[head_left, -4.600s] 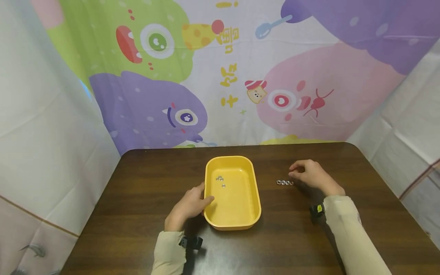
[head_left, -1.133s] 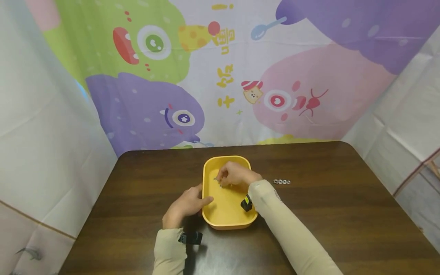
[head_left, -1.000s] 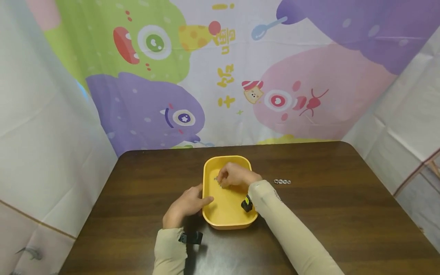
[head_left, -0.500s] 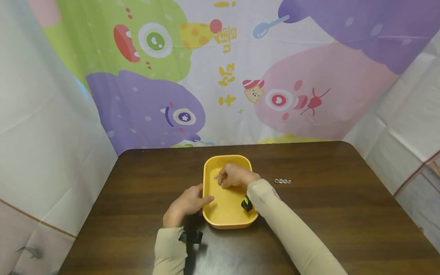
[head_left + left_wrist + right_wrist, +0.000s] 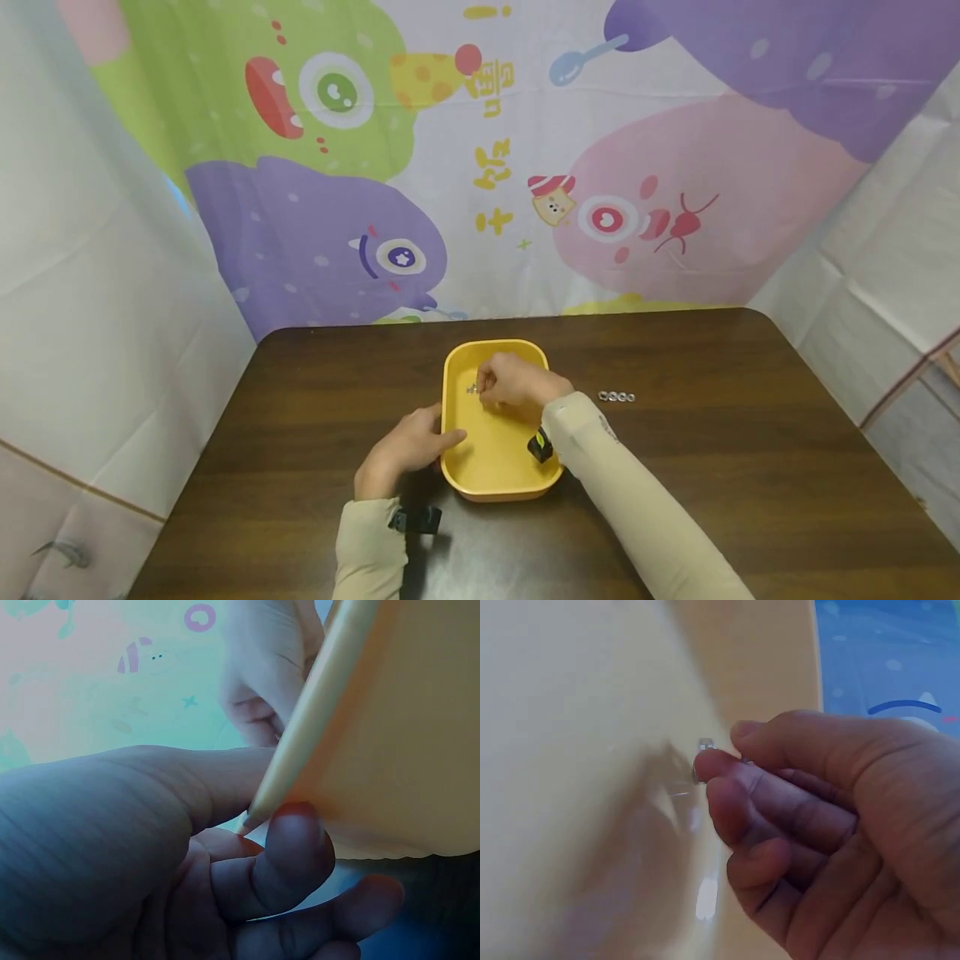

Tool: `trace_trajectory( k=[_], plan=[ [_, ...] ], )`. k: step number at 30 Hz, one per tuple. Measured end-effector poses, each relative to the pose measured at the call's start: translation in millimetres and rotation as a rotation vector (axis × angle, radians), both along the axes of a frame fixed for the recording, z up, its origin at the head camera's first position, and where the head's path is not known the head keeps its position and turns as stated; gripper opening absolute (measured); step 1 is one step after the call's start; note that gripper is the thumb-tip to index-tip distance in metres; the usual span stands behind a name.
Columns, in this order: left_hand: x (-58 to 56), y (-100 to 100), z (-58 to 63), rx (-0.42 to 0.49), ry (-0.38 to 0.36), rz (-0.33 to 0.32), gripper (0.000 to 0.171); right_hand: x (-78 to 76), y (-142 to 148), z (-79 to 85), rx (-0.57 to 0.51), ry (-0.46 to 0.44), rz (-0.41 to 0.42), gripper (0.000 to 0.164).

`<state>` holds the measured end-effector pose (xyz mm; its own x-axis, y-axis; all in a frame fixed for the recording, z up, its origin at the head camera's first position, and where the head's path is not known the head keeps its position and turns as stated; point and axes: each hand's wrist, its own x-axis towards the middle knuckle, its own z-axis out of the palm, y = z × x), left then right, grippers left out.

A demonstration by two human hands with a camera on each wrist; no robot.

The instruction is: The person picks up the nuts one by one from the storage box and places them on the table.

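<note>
A yellow plastic bin [image 5: 501, 462] stands mid-table. My left hand [image 5: 408, 442] grips its left wall, the thumb over the rim and the fingers curled outside, as the left wrist view shows. Over the bin's floor, my right hand [image 5: 513, 382] pinches a small metal nut [image 5: 746, 760] between thumb and index finger; only a sliver of it shows. A few loose nuts [image 5: 471, 389] lie in the bin just left of my right fingertips, partly hidden by them. On the table right of the bin, several nuts [image 5: 617, 397] sit in a short row.
The dark wooden table [image 5: 330, 375] has rounded far corners. A cartoon-printed cloth [image 5: 517, 275] hangs behind it, and pale sheets [image 5: 112, 250] hang at both sides. Each wrist wears a black camera [image 5: 416, 520]. The bin's raised walls surround the right hand.
My right hand moved from beside the row of nuts into the bin. The lone nut on the bin's floor has been lifted between its fingertips. My left hand stayed on the rim.
</note>
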<state>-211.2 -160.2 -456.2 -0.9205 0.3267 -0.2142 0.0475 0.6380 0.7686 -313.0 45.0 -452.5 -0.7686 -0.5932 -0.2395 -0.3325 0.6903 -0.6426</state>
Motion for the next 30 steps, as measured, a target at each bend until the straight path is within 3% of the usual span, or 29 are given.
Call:
trace_trajectory(
  k=[5,12,23,30],
  plan=[
    [-0.3,0.4,0.3,0.0,0.022,-0.009,0.03,0.2,2.0,8.6,-0.061,0.045,0.026,0.009],
    [-0.8,0.8,-0.1,-0.002,0.016,-0.007,0.029,0.6,10.1,19.8,-0.069,0.114,0.039,0.011],
    [-0.5,1.4,-1.6,0.0,-0.007,0.013,0.023,5.3,29.3,38.6,-0.119,0.122,0.018,0.014],
    [0.3,1.4,-0.9,-0.008,-0.025,0.026,0.024,5.4,48.1,40.9,-0.118,0.142,-0.024,0.016]
  ],
)
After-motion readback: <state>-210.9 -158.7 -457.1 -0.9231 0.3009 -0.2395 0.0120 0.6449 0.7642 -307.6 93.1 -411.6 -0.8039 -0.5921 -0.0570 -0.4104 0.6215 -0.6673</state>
